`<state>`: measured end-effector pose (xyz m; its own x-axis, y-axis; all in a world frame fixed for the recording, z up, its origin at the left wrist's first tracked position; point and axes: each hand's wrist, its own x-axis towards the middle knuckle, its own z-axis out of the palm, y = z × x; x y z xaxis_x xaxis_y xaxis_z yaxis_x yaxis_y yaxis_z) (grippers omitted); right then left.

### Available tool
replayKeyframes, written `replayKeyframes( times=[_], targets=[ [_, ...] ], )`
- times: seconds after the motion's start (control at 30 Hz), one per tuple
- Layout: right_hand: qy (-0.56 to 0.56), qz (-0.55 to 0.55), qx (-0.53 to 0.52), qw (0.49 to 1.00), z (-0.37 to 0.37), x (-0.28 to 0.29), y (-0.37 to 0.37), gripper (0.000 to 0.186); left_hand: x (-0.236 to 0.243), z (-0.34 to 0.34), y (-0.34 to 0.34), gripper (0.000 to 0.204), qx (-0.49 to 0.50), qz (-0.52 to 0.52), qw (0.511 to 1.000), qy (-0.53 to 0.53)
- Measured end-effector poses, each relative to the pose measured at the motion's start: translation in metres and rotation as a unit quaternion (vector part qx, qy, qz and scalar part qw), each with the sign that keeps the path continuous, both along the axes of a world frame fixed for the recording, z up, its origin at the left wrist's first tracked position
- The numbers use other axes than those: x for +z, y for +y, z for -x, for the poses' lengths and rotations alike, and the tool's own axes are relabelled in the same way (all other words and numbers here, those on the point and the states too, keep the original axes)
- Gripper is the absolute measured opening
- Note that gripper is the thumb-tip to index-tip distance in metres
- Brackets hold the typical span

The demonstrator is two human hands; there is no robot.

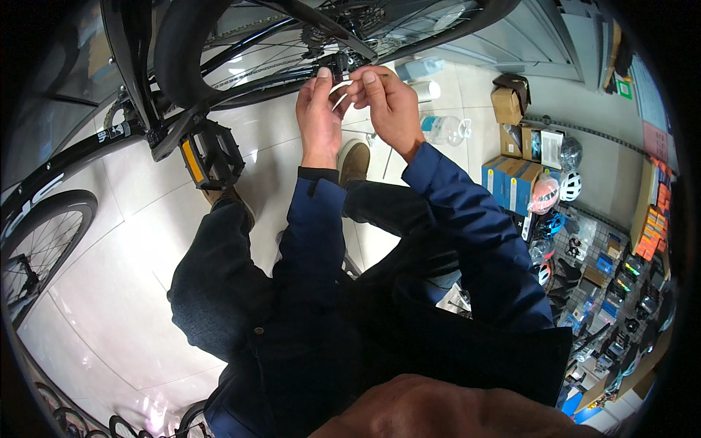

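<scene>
Both hands are up at the rear derailleur [335, 64] of a black bicycle, beside the spoked rear wheel [416, 28] and its cassette. My left hand [319, 120] is palm-up under the derailleur, its thumb up against the dark part and fingers curled. What those fingers grip is mostly hidden. Just to its right, my right hand [392, 109] is closed in a pinch, fingertips close to the left hand's. A thin rod-like piece seems to be in that pinch, too small to name. The chain runs left from the cassette toward the black pedal [212, 155] with an orange reflector.
On the tiled floor right of my hands are a clear plastic bottle [445, 130] and a white cylinder [426, 90]. Blue boxes [511, 182], helmets [569, 186] and small packaged parts line the right wall. Another bicycle wheel [51, 248] is at the left.
</scene>
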<state>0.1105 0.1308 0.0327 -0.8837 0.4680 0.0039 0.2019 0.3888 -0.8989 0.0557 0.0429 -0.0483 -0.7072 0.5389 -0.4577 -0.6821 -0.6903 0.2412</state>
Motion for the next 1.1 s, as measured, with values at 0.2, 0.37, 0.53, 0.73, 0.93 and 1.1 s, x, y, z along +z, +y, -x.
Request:
replayKeyframes(
  times=[0.2, 0.37, 0.53, 0.73, 0.93, 1.1],
  targets=[
    [0.000, 0.146, -0.037, 0.989, -0.006, -0.012, 0.002, 0.030, -0.003, 0.006, 0.010, 0.036, 0.026, 0.084, 0.996, 0.000],
    [0.005, 0.197, -0.061, 0.979, -0.007, -0.020, 0.006, 0.029, -0.005, 0.008, 0.016, 0.042, 0.043, 0.060, 0.997, -0.009],
    [0.025, 0.074, -0.028, 0.997, -0.002, -0.019, 0.000, 0.030, -0.005, 0.011, 0.018, 0.043, 0.050, 0.076, 0.996, -0.014],
    [-0.031, -0.201, 0.072, 0.976, 0.004, -0.004, -0.010, 0.024, -0.011, 0.009, 0.016, 0.039, 0.032, 0.096, 0.995, -0.018],
    [-0.028, -0.437, 0.123, 0.891, 0.011, -0.004, -0.020, 0.020, -0.015, 0.021, 0.006, 0.031, -0.021, 0.007, 0.997, -0.080],
    [-0.026, -0.240, 0.021, 0.970, 0.008, -0.011, -0.012, 0.017, -0.015, 0.015, 0.000, 0.027, -0.037, 0.037, 0.997, -0.062]
  ],
)
